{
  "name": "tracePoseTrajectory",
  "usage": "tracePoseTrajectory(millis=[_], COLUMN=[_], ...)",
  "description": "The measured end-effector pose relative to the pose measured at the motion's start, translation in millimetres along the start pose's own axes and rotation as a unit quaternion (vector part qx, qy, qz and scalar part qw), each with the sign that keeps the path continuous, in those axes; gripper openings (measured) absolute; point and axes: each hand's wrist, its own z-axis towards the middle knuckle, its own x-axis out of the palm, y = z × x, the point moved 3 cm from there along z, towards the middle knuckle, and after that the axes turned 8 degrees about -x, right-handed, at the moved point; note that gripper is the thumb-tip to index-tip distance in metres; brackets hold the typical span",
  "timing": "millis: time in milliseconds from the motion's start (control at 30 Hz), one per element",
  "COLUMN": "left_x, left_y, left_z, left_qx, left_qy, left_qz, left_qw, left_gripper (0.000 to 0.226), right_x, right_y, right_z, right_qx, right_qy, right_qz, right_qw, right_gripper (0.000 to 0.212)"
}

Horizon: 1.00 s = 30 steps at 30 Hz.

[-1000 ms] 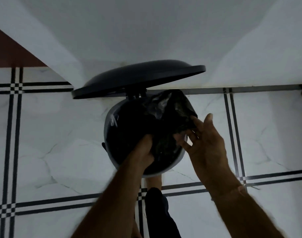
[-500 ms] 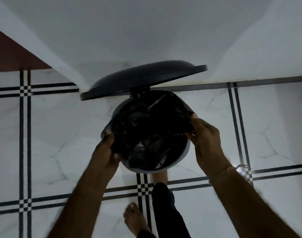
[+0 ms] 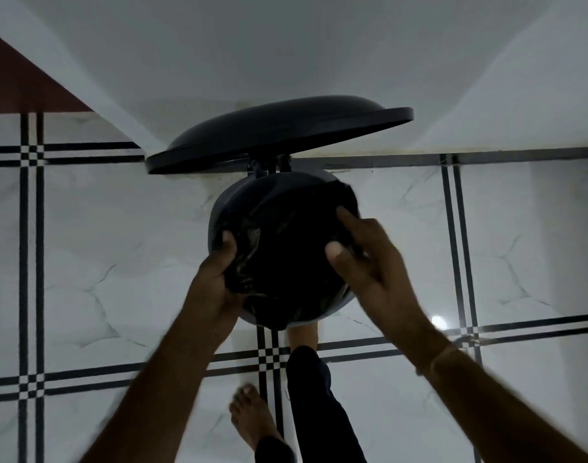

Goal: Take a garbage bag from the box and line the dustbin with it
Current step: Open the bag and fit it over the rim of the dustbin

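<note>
Both hands grip the black garbage bag (image 3: 286, 248) inside the open dustbin (image 3: 219, 208): left hand (image 3: 215, 279) pinching its left edge, right hand (image 3: 366, 259) pinching the right, index finger extended.

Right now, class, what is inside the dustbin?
A black garbage bag fills the dustbin, gripped at the rim by the left hand and right hand. Anything beneath the bag is covered.

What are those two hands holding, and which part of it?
Both hold the black garbage bag by its top edge: the left hand at the dustbin's left rim, the right hand at the right.
</note>
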Motion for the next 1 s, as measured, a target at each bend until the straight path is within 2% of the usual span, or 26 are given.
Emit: tracePoseTrajectory(millis=[67, 133, 167, 233, 300, 367, 433, 500, 567, 600, 633, 700, 767, 833, 900, 1000], left_x=[12, 13, 11, 12, 15, 20, 23, 17, 5, -2, -8, -17, -21, -25, -30, -31], left_y=[-1, -5, -7, -12, -17, -22, -28, -42, -55, -60, -65, -68, -69, -65, -61, -60], left_z=[5, 8, 11, 9, 1, -10, -16, -16, -12, -10, -8, -5, -5, -3, 1, 7], left_qx=[-0.018, -0.017, -0.015, 0.017, 0.056, 0.06, 0.05, 0.055, 0.073, 0.084, 0.097, 0.123, 0.151, 0.164, 0.153, 0.071], left_qy=[-0.015, -0.05, -0.047, -0.015, 0.014, 0.057, 0.105, 0.119, 0.086, 0.059, 0.032, -0.009, -0.041, -0.065, -0.075, -0.023], left_qz=[-0.027, -0.042, -0.024, 0.093, 0.256, 0.342, 0.367, 0.334, 0.291, 0.274, 0.263, 0.257, 0.263, 0.236, 0.199, 0.156], left_qw=[0.999, 0.998, 0.998, 0.995, 0.965, 0.936, 0.923, 0.934, 0.95, 0.956, 0.959, 0.958, 0.952, 0.956, 0.965, 0.985], left_gripper=[0.055, 0.057, 0.055, 0.048, 0.039, 0.034, 0.033, 0.034, 0.042, 0.046, 0.047, 0.042, 0.035, 0.038, 0.043, 0.047], right_x=[16, 16, 13, 5, 9, 21, 38, 43, 36, 29, 22, 11, 5, 1, -2, -6], right_y=[-14, -30, -32, -16, 0, 5, -1, -4, -3, -3, -2, -4, -7, -13, -13, -16], right_z=[8, 16, 18, 18, 19, 39, 61, 78, 89, 93, 96, 101, 100, 99, 96, 94], right_qx=[0.078, 0.147, 0.139, 0.03, -0.134, -0.234, -0.248, -0.175, -0.046, -0.01, 0.003, -0.002, -0.009, 0.007, 0.012, 0.026], right_qy=[0.088, 0.073, 0.04, -0.045, -0.064, 0.048, 0.203, 0.304, 0.34, 0.328, 0.305, 0.253, 0.226, 0.187, 0.132, 0.1], right_qz=[-0.091, -0.197, -0.257, -0.377, -0.379, -0.322, -0.301, -0.245, -0.167, -0.133, -0.117, -0.134, -0.184, -0.204, -0.193, -0.142], right_qw=[0.989, 0.967, 0.955, 0.925, 0.913, 0.916, 0.898, 0.904, 0.924, 0.935, 0.945, 0.958, 0.956, 0.961, 0.972, 0.984], right_gripper=[0.045, 0.037, 0.038, 0.042, 0.052, 0.067, 0.069, 0.057, 0.03, 0.015, 0.012, 0.02, 0.019, 0.018, 0.029, 0.039])
